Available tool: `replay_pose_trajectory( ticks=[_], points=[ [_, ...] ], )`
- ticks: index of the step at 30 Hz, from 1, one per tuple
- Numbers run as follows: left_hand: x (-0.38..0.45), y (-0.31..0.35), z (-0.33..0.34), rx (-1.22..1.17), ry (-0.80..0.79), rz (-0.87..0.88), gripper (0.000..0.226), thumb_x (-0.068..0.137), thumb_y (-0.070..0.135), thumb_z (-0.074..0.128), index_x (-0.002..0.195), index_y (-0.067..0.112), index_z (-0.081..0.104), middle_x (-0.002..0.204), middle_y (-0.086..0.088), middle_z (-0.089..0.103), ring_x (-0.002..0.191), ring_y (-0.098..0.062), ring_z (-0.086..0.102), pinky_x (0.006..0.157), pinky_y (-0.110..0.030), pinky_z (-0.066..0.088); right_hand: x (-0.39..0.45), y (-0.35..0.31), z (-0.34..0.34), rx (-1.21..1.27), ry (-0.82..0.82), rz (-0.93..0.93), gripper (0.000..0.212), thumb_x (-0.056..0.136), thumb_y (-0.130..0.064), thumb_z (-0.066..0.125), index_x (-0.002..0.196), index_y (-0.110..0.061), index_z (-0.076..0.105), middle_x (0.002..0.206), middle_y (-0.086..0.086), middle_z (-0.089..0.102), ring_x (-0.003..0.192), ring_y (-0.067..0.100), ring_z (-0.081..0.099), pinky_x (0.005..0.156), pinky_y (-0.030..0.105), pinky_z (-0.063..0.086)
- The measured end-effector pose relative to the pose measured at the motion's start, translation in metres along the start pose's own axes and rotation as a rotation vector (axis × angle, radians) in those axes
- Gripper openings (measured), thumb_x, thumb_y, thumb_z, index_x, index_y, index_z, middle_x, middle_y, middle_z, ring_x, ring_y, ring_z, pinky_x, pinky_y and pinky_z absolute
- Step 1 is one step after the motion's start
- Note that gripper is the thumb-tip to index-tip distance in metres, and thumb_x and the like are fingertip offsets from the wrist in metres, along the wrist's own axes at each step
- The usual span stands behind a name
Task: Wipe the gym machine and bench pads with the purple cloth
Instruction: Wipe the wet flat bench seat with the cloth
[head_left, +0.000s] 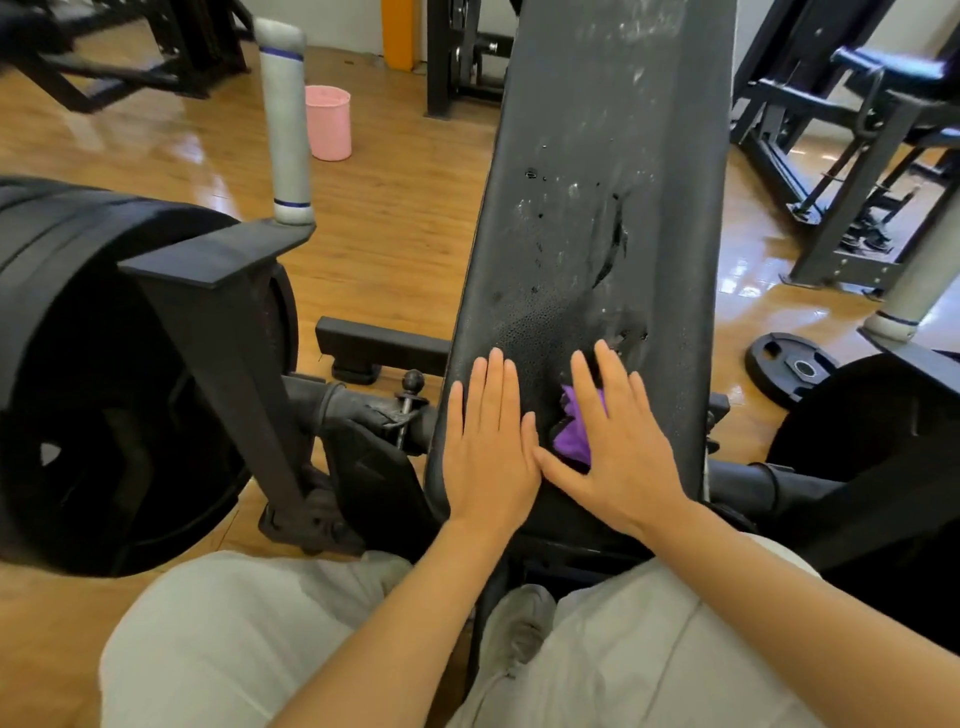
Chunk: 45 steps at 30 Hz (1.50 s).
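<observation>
Your right hand (613, 441) presses flat on the crumpled purple cloth (574, 434); your left hand (491, 441) lies open on the pebbled, damp black pad (597, 208), beside it.

Two hands (491, 447), one purple cloth (574, 431), one pink bucket (328, 123), one bench pad (608, 182).

no readable text, label, brand or number shows on anything here.

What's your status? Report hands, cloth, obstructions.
Left hand flat on bench pad, bare. Right hand presses purple cloth to pad, fingers straight. Droplets higher up. Nothing in the way.
</observation>
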<state>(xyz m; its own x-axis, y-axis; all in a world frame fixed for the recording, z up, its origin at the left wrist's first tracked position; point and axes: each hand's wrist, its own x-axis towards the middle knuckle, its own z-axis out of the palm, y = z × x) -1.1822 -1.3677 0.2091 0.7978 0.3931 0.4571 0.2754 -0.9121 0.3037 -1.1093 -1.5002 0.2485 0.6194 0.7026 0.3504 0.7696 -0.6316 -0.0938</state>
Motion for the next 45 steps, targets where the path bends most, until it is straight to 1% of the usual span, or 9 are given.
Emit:
replay_pose_trajectory(
  ticks=[3, 6, 14, 23, 29, 34, 36, 42, 45],
  points=[
    [-0.004, -0.001, 0.003, 0.001, 0.020, -0.005, 0.055, 0.104, 0.027, 0.028, 0.152, 0.002, 0.036, 0.160, -0.014, 0.030, 0.150, -0.027, 0.027, 0.121, -0.044, 0.020, -0.002, 0.012, 0.004, -0.094, 0.001, -0.145, 0.071, 0.097, -0.042, 0.050, 0.155, -0.014, 0.019, 0.160, 0.020, 0.020, 0.147, 0.033, 0.023, 0.115, 0.052, 0.033],
    [-0.003, -0.002, 0.005, -0.004, 0.039, -0.003, 0.055, 0.103, 0.026, 0.029, 0.151, 0.002, 0.037, 0.160, -0.014, 0.032, 0.149, -0.027, 0.028, 0.121, -0.045, 0.020, 0.008, 0.020, 0.011, -0.098, 0.025, -0.196, 0.059, 0.101, -0.033, 0.043, 0.152, -0.007, 0.030, 0.158, 0.020, 0.026, 0.146, 0.033, 0.027, 0.116, 0.049, 0.031],
    [-0.001, -0.002, 0.006, -0.015, 0.048, -0.010, 0.056, 0.101, 0.026, 0.031, 0.151, 0.003, 0.038, 0.159, -0.012, 0.033, 0.150, -0.026, 0.027, 0.122, -0.046, 0.021, 0.108, 0.044, 0.002, 0.131, 0.196, 0.264, 0.057, 0.101, -0.027, 0.050, 0.147, 0.002, 0.037, 0.157, 0.017, 0.029, 0.147, 0.032, 0.025, 0.120, 0.036, 0.009],
    [-0.002, -0.002, 0.008, 0.029, 0.059, 0.000, 0.057, 0.101, 0.026, 0.030, 0.151, 0.001, 0.037, 0.160, -0.014, 0.032, 0.150, -0.028, 0.027, 0.121, -0.047, 0.020, -0.005, 0.062, 0.001, -0.037, 0.062, -0.390, 0.054, 0.097, -0.031, 0.049, 0.140, 0.001, 0.050, 0.149, 0.013, 0.045, 0.140, 0.026, 0.041, 0.115, 0.041, 0.033],
    [-0.001, -0.002, 0.009, 0.019, 0.039, -0.014, 0.058, 0.099, 0.026, 0.030, 0.152, 0.003, 0.036, 0.160, -0.013, 0.032, 0.150, -0.027, 0.026, 0.121, -0.046, 0.019, 0.074, 0.058, 0.000, 0.153, 0.265, 0.327, 0.060, 0.098, -0.027, 0.051, 0.149, 0.001, 0.034, 0.154, 0.013, 0.037, 0.145, 0.028, 0.029, 0.123, 0.032, 0.013],
    [-0.001, -0.003, 0.010, 0.015, 0.048, -0.003, 0.057, 0.099, 0.024, 0.032, 0.150, 0.001, 0.038, 0.159, -0.014, 0.033, 0.149, -0.028, 0.028, 0.120, -0.047, 0.021, 0.014, 0.039, 0.000, -0.031, 0.049, -0.480, 0.055, 0.096, -0.032, 0.050, 0.141, 0.000, 0.049, 0.149, 0.013, 0.046, 0.139, 0.027, 0.041, 0.119, 0.037, 0.026],
    [-0.002, -0.003, 0.009, 0.003, 0.056, -0.001, 0.057, 0.098, 0.024, 0.032, 0.150, 0.001, 0.039, 0.159, -0.014, 0.035, 0.149, -0.028, 0.028, 0.120, -0.047, 0.021, 0.026, 0.066, -0.007, -0.075, 0.017, -0.575, 0.053, 0.097, -0.031, 0.052, 0.141, -0.002, 0.050, 0.151, 0.009, 0.045, 0.140, 0.023, 0.041, 0.118, 0.037, 0.030],
    [-0.002, -0.002, 0.008, -0.022, 0.056, -0.014, 0.057, 0.098, 0.025, 0.033, 0.151, 0.004, 0.038, 0.159, -0.012, 0.034, 0.150, -0.026, 0.026, 0.122, -0.045, 0.018, 0.081, 0.074, -0.001, 0.215, 0.296, 0.225, 0.058, 0.093, -0.025, 0.053, 0.145, 0.000, 0.044, 0.152, 0.011, 0.041, 0.143, 0.020, 0.033, 0.121, 0.021, 0.009],
    [-0.002, -0.003, 0.009, -0.023, 0.053, -0.004, 0.057, 0.098, 0.024, 0.034, 0.150, 0.003, 0.039, 0.159, -0.013, 0.035, 0.149, -0.027, 0.028, 0.121, -0.046, 0.020, 0.052, 0.043, 0.008, 0.137, 0.251, 0.011, 0.059, 0.096, -0.029, 0.054, 0.146, -0.001, 0.042, 0.150, 0.013, 0.043, 0.143, 0.025, 0.034, 0.121, 0.038, 0.021]
  ],
)
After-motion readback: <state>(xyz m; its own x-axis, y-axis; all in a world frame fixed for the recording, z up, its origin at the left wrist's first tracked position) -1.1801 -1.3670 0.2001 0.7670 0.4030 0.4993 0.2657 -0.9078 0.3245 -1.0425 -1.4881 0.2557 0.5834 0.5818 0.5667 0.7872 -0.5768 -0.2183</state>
